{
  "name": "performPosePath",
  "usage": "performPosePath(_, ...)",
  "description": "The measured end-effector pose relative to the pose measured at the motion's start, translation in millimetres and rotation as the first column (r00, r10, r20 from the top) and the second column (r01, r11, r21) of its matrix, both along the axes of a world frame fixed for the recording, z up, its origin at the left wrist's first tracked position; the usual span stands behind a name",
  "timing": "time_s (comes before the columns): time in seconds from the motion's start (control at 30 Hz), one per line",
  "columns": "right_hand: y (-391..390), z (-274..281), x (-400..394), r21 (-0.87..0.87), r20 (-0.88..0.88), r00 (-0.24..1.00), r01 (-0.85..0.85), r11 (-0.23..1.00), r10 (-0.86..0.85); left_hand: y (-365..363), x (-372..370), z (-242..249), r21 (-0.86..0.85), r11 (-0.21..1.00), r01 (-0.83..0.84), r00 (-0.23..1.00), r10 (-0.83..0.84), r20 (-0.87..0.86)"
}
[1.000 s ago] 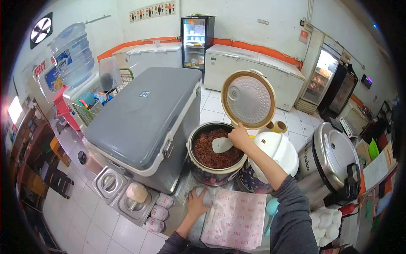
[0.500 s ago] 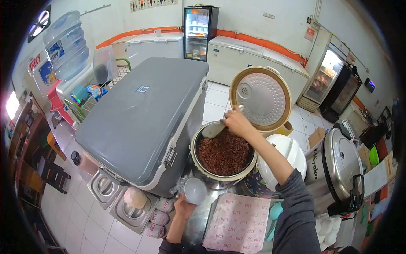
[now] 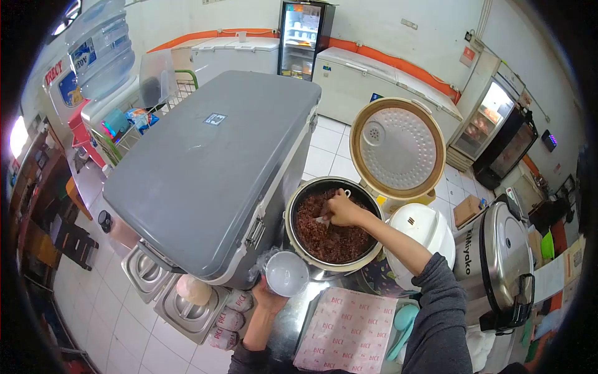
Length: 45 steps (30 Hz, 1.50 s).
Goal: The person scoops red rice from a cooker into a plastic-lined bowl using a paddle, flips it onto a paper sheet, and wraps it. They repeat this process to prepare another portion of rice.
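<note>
My right hand (image 3: 344, 210) is closed around the handle of a rice paddle (image 3: 322, 220), whose blade is largely buried in reddish-brown rice (image 3: 321, 243). That rice sits in a round rice cooker (image 3: 290, 232) with its lid (image 3: 402, 148) raised behind it. Lower left of the cooker, my left hand (image 3: 268, 300) grips a small whitish bowl (image 3: 287, 274), its opening facing up toward me. Clear plastic (image 3: 264, 259) bunches along the bowl's left side. Inside the bowl I see no rice.
A big grey cooler box (image 3: 212, 162) stands close on the left. Right of the cooker are a white lid (image 3: 418, 232) and a steel Miyako cooker (image 3: 492, 262). Printed paper sheets (image 3: 346, 330) lie in front, beside turquoise spoons (image 3: 405, 321). Wrapped rolls (image 3: 230, 320) sit by steel lidded pans (image 3: 187, 315).
My right hand has come down from the pot's far rim into the rice, pushing the paddle blade in. The rice is now heaped and disturbed. My left hand still holds the bowl beside the cooker.
</note>
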State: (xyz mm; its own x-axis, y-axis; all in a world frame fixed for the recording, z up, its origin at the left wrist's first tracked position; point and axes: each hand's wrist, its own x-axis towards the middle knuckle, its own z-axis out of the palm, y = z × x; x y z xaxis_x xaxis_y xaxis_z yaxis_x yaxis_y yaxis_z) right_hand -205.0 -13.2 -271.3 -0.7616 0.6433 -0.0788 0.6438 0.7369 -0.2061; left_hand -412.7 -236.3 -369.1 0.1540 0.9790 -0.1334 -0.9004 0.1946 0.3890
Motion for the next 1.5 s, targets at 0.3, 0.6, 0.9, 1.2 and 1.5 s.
performPosePath(0.3,3,-8,-3,-0.232,0.020,0.974,0.226,0.946,-0.227,0,-3,0,0.029,0.999,0.022,1.000,-0.022,-0.016)
performPosePath(0.6,13,-3,-3,-0.259,0.132,0.965,0.256,0.931,-0.229,-9,0,11,-0.054,0.998,0.027,1.000,-0.027,0.006)
performPosePath(0.9,5,20,38,-0.197,-0.135,0.957,0.229,0.953,-0.258,-24,5,41,-0.086,0.994,-0.066,0.985,0.051,-0.167)
performPosePath(1.2,-27,153,47,-0.109,-0.187,0.930,0.301,0.947,-0.317,50,51,125,0.082,0.996,-0.039,0.984,0.053,-0.172)
performPosePath(1.5,-87,200,-14,0.577,0.189,0.971,0.012,0.816,-0.148,80,89,148,0.125,0.982,0.140,0.952,-0.168,0.256)
